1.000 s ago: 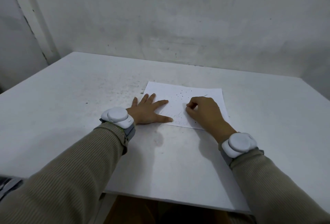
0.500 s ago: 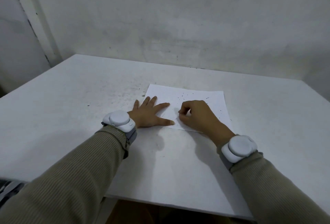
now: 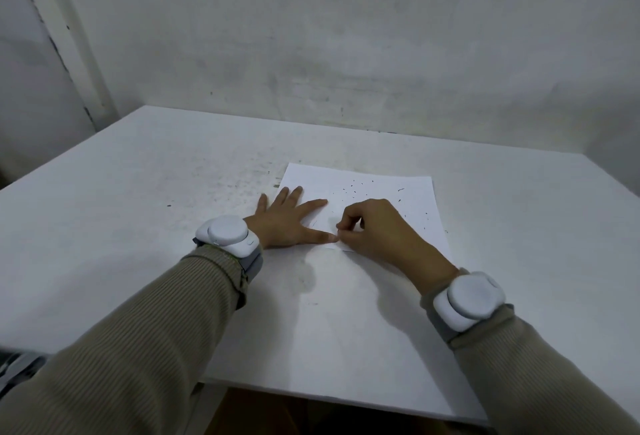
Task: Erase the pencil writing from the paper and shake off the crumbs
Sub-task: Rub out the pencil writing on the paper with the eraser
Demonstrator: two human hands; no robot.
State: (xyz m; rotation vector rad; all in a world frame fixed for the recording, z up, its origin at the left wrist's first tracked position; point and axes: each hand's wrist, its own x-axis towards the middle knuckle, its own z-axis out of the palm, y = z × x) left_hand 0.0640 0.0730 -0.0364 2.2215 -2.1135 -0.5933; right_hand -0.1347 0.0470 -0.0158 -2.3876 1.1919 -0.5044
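Slid leftward, the right hand (image 3: 377,226) is pinched round an unseen eraser while the flimsy paper (image 3: 346,176), best gripped at its edges, is pinned under the flat left hand (image 3: 284,223).

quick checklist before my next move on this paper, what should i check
1. Left hand flat, pinning the paper: ok.
2. Eraser in the right hand's grip: cannot tell, curled fingers hide it.
3. Pencil writing gone: cannot tell, any marks are too faint to judge.
4. Crumbs shaken off: not ok, dark specks lie across the paper's far half.
5. Paper lying flat on the table: ok.
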